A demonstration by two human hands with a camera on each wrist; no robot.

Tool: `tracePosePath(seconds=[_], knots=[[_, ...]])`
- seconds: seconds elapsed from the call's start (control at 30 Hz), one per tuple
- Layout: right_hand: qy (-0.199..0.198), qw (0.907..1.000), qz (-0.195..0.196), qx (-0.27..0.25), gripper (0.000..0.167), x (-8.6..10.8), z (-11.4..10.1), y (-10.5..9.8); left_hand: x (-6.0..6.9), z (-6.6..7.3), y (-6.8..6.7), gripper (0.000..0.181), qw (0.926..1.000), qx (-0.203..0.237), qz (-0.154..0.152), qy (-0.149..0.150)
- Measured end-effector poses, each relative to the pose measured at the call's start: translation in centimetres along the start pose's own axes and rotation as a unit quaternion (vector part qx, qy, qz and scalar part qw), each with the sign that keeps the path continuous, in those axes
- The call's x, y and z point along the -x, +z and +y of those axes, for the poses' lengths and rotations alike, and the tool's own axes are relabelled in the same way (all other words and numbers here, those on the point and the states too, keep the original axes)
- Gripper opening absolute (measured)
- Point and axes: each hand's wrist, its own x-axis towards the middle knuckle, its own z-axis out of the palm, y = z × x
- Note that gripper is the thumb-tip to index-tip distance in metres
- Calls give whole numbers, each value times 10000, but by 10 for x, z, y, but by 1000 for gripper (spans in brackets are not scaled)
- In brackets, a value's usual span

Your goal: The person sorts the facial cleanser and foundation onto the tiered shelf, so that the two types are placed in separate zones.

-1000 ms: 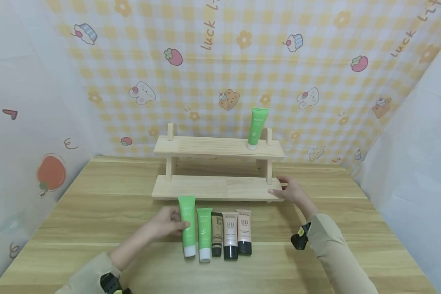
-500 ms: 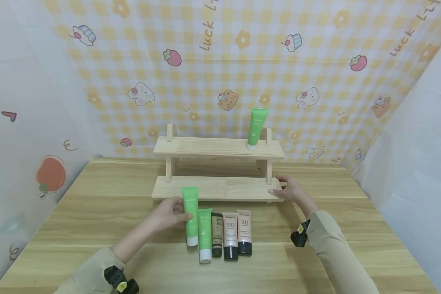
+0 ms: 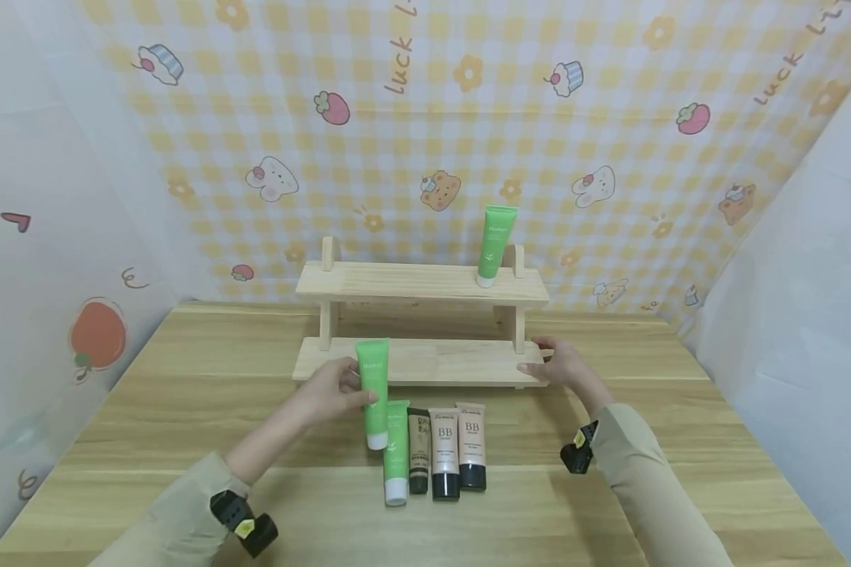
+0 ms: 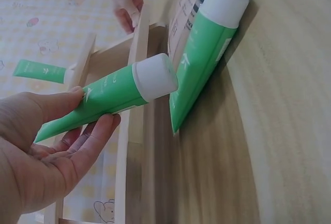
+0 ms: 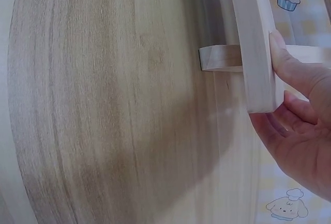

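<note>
My left hand pinches a green squeeze tube with a white cap, thumb on one side and fingers on the other. The tube is tilted, cap end down, in front of the lower board of a two-tier wooden shelf. In the left wrist view the held tube is off the table. My right hand grips the right end of that lower board; the right wrist view has the thumb on the board's face and the fingers round its end. Another green tube stands on the upper tier.
On the table before the shelf lie a green tube, a slim gold-and-black tube and two beige BB tubes with black caps, side by side. A yellow checked cloth hangs behind the wooden table.
My left hand has lifted the green tube away from the row, moving up and slightly right toward the lower board. The right hand stays on the shelf end.
</note>
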Motion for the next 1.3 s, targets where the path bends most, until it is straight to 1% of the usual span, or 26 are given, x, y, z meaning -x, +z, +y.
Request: tracePosePath(seconds=[0.17, 0.4, 0.53, 0.7, 0.83, 0.97, 1.1, 1.2, 1.3], knots=[[117, 9999, -28, 49, 77, 1, -2, 0, -4, 3, -1, 47, 9998, -103, -8, 147], [35, 9999, -6, 99, 76, 0, -1, 0, -13, 5, -1, 45, 9992, 74, -84, 392], [39, 9999, 8, 120, 76, -1, -1, 0, -17, 9, -2, 46, 9989, 129, -121, 441], [37, 10000, -14, 73, 77, -2, -2, 0, -18, 16, -7, 51, 9989, 46, -131, 450], [12, 10000, -2, 31, 76, -2, -5, 1, -20, 19, -12, 46, 9984, -3, -92, 564], [92, 9999, 2, -50, 75, -3, -5, 2, -23, 22, -16, 45, 9972, 7, -74, 748], [102, 9999, 18, -57, 75, -3, -5, 1, -27, 25, -18, 45, 9964, 51, -119, 833], [94, 9999, 30, -13, 75, -3, -4, 0, -30, 27, -19, 43, 9960, -16, -122, 882], [124, 9999, 38, 4, 75, -2, -3, 0, -32, 30, -21, 41, 9963, -7, -92, 851]])
